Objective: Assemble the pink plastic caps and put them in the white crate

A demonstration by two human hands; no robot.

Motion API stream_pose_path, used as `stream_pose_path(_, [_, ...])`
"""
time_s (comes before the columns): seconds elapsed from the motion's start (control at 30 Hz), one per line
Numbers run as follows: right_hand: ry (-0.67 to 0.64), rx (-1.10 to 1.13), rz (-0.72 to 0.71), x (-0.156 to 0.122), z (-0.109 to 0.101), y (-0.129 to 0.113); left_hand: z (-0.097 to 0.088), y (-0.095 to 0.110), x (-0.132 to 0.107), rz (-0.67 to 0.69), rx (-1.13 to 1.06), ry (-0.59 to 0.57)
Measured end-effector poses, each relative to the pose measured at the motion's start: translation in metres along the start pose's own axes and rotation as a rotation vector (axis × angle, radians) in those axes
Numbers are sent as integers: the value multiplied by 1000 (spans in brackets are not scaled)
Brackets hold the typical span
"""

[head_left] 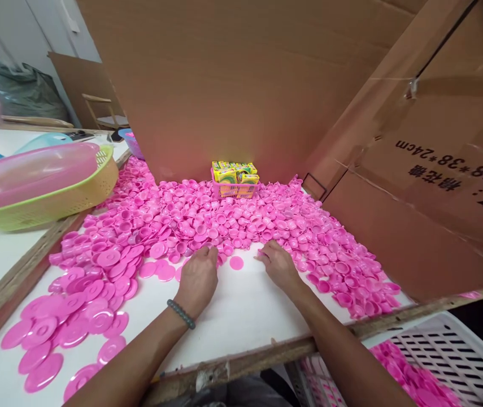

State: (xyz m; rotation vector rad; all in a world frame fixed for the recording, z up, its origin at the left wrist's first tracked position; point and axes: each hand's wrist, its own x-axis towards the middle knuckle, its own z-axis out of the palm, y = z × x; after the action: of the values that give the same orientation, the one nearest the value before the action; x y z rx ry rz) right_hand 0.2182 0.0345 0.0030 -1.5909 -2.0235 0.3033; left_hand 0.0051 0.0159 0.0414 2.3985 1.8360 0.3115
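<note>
My left hand (199, 281), with a beaded bracelet (181, 314) on its wrist, is at the near edge of the pile with its fingers closed; what they hold, if anything, is hidden. To its right, my right hand (280, 267) has its fingers pinched together, with a bit of pink at the tips too small to name. One flat pink disc (236, 263) lies on the white tabletop (233, 316) between the hands. Beyond them spreads a heap of small pink toy cups (233, 217). Pink toy saucers (74, 302) lie overlapping at the left.
A small pink basket (236, 190) of yellow-green packets stands at the back. Cardboard walls (241, 85) rise behind and at right. A wooden rim (29, 282) borders the left, with a yellow-green basket (55, 200) beyond. Below right, a white crate (457, 339) holds pink pieces.
</note>
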Motion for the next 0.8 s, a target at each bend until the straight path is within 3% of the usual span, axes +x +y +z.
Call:
stream_pose_path(0.17, [-12, 183, -169, 2, 8, -19, 12, 11, -4, 12, -164, -87])
stream_pose_path(0.37, [-95, -23, -342, 6, 21, -29, 26, 10, -16, 25, -221, -90])
stream_pose_path(0.67, [-90, -113, -342, 0, 22, -38, 21, -5, -20, -50, -216, 58])
stream_pose_path(0.8, [-137, -110, -381, 2, 22, -41, 26, 2, -26, 3, -336, -46])
